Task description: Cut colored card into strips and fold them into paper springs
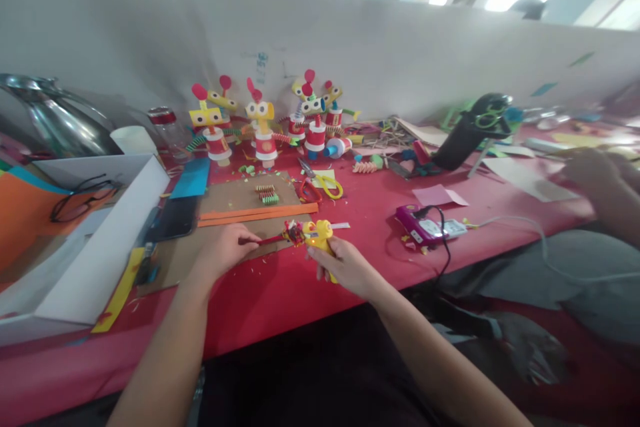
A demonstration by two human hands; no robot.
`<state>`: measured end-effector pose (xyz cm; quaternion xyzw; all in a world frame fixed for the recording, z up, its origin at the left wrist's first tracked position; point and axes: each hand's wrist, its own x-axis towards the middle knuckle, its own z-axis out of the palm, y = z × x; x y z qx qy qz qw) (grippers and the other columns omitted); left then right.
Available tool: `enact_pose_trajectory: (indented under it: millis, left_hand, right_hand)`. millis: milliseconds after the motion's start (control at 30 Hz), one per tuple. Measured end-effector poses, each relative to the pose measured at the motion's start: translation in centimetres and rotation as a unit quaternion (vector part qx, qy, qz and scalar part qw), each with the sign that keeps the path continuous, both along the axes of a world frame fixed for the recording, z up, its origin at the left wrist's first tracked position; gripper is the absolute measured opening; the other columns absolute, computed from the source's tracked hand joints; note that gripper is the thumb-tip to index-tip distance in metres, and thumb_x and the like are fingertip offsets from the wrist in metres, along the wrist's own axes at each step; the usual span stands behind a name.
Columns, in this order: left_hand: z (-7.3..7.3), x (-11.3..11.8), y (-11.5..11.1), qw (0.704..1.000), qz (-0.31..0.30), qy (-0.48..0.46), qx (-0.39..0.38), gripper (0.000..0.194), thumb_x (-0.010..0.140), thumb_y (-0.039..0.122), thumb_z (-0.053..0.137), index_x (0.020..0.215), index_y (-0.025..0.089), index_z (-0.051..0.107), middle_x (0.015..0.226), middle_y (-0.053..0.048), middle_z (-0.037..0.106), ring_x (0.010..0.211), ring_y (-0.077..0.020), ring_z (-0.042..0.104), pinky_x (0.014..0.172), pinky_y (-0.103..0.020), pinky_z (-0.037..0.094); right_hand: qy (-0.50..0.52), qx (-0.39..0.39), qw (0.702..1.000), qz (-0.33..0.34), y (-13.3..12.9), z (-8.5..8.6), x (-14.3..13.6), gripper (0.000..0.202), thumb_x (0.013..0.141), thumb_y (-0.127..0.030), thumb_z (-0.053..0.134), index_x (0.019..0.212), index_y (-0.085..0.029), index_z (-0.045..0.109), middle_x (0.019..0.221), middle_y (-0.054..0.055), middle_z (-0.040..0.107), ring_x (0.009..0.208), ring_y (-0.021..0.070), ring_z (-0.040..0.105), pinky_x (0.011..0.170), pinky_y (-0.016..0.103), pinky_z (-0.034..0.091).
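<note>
Bare forearms (173,340) reach from the lower edge over a red table (280,307). Near its front, the left hand (225,248) has thumb and forefinger pinched together on one end of a thin red strip (270,240). Its other end meets the messy front of a yellow glue gun (324,232), whose handle sits in the right hand (347,265), fingers wrapped around it; whether strip and gun touch, I cannot tell. Just behind them, orange strips (257,215) lie across brown cardboard (240,188), with small folded paper springs (267,195) further back on it and yellow-handled scissors (330,185) beside it. To the left are a phone (173,220), blue paper (191,177) and a white box (107,240) with glasses (83,199) in it. Paper figures (265,147) with red bodies stand in a group toward the wall, and another lies on its side. On the right, a purple device (419,227) with a cable lies near pink paper (440,195), and another person's hand (600,173) shows, blurred, at the edge.
</note>
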<state>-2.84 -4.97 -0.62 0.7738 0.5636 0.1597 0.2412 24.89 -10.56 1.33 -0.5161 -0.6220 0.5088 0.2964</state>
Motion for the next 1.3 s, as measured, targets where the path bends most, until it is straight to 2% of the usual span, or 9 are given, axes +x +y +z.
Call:
enact_pose_trajectory:
  millis: [133, 333, 600, 833, 1100, 1300]
  left_hand:
    - [0.2, 0.2, -0.2, 1.000, -0.007, 0.009, 0.000, 0.024, 0.080, 0.034, 0.058, 0.093, 0.025, 0.077, 0.091, -0.005, 0.069, 0.084, -0.0194, 0.062, 0.078, -0.031, 0.046]
    - [0.7, 0.5, -0.6, 1.000, 0.015, 0.004, -0.017, 0.021, 0.077, 0.033, 0.061, 0.090, 0.026, 0.076, 0.095, -0.004, 0.069, 0.089, -0.0201, 0.062, 0.080, -0.030, 0.046]
    - [0.2, 0.6, -0.4, 1.000, 0.013, -0.007, -0.026, 0.021, 0.076, 0.038, 0.062, 0.088, 0.026, 0.076, 0.094, -0.004, 0.070, 0.087, -0.0199, 0.063, 0.081, -0.032, 0.047]
    - [0.9, 0.9, -0.8, 0.999, 0.030, -0.012, -0.031, 0.022, 0.073, 0.039, 0.064, 0.087, 0.024, 0.074, 0.096, -0.004, 0.070, 0.088, -0.0209, 0.063, 0.080, -0.033, 0.046]
    - [0.7, 1.0, -0.5, 0.997, 0.033, -0.037, -0.053, 0.021, 0.070, 0.037, 0.067, 0.085, 0.023, 0.073, 0.093, -0.004, 0.070, 0.085, -0.0212, 0.063, 0.077, -0.033, 0.047]
    - [0.9, 1.0, -0.7, 0.997, 0.036, -0.043, -0.050, 0.023, 0.071, 0.038, 0.066, 0.086, 0.022, 0.073, 0.089, -0.004, 0.070, 0.079, -0.0196, 0.062, 0.073, -0.032, 0.046]
  right_hand:
    - [-0.038, 0.035, 0.999, 0.005, 0.0, -0.3, -0.2, 0.035, 0.090, -0.050, 0.048, 0.077, -0.019, 0.053, 0.053, -0.002, 0.058, 0.048, 0.0106, 0.054, 0.050, 0.021, 0.042]
    - [-0.061, 0.038, 0.997, 0.015, -0.2, -0.4, -0.3, 0.037, 0.092, -0.051, 0.047, 0.074, -0.019, 0.053, 0.053, -0.002, 0.057, 0.046, 0.0100, 0.052, 0.050, 0.021, 0.040]
    - [-0.067, 0.059, 0.996, 0.019, -0.4, -0.2, -0.8, 0.037, 0.092, -0.050, 0.046, 0.070, -0.020, 0.050, 0.052, -0.002, 0.057, 0.049, 0.0113, 0.056, 0.054, 0.022, 0.042]
    - [-0.109, 0.064, 0.992, 0.001, -0.6, -0.5, 0.1, 0.039, 0.093, -0.052, 0.044, 0.071, -0.020, 0.050, 0.056, -0.001, 0.060, 0.053, 0.0132, 0.059, 0.056, 0.024, 0.041]
    - [-0.108, 0.073, 0.991, 0.029, -1.1, 0.5, -1.1, 0.040, 0.094, -0.048, 0.043, 0.064, -0.022, 0.046, 0.054, -0.001, 0.059, 0.053, 0.0133, 0.058, 0.058, 0.024, 0.040]
    - [-0.122, 0.075, 0.990, 0.004, -1.1, 0.1, 0.5, 0.042, 0.095, -0.047, 0.042, 0.062, -0.021, 0.048, 0.054, 0.000, 0.059, 0.054, 0.0135, 0.058, 0.060, 0.025, 0.041]
